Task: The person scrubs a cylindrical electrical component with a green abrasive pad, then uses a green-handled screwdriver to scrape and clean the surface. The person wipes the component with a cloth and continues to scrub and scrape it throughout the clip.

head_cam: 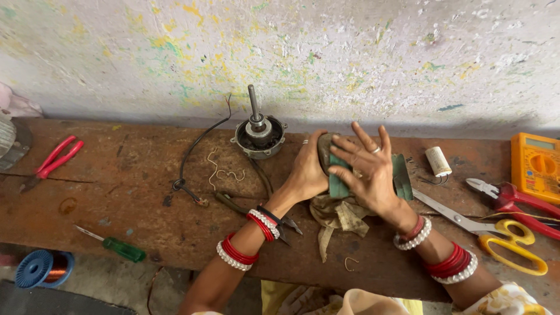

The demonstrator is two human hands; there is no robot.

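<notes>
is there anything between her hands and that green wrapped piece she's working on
Nothing visible does. The left hand cups the green wrapped piece from behind and the right hand lies flat on its front, fingers spread. A crumpled cloth lies beneath it on the bench.

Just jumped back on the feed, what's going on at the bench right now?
A person at a worn wooden bench holds a dark rounded part in the left hand, while the right hand, fingers spread, presses a green sheet against it. A crumpled cloth lies just below. A small motor with an upright shaft stands behind; scissors, pliers and a yellow multimeter lie to the right.
</notes>
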